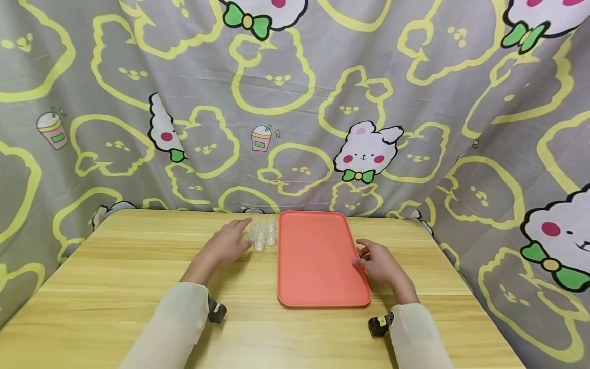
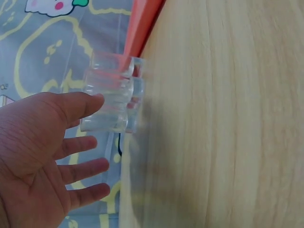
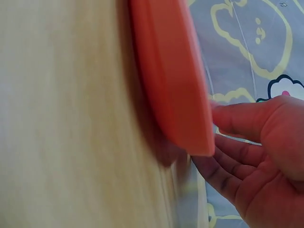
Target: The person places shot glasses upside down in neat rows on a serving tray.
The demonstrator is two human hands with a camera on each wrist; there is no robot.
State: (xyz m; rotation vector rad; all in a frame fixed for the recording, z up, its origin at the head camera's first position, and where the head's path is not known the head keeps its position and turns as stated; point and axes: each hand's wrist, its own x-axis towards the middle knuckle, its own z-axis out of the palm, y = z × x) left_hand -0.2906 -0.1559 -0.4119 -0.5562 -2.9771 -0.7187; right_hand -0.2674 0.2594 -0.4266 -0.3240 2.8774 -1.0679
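Several small clear shot glasses (image 1: 259,240) stand close together at the far side of the table, just left of a coral-red rectangular tray (image 1: 318,261). My left hand (image 1: 229,242) is beside the glasses, its fingers spread and fairly straight. In the left wrist view, the left thumb overlaps the group of glasses (image 2: 111,102); whether it touches one I cannot tell. At the tray's right edge, my right hand (image 1: 379,260) holds the rim. The right wrist view has the thumb on top of the tray (image 3: 175,85) rim, with bent fingers (image 3: 228,173) below it.
A light wood-grain table (image 1: 138,302) lies under everything. Behind it and to the right hangs a grey curtain (image 1: 295,102) with yellow cartoon outlines. Each wrist carries a small black camera, one of them on the right wrist (image 1: 380,325).
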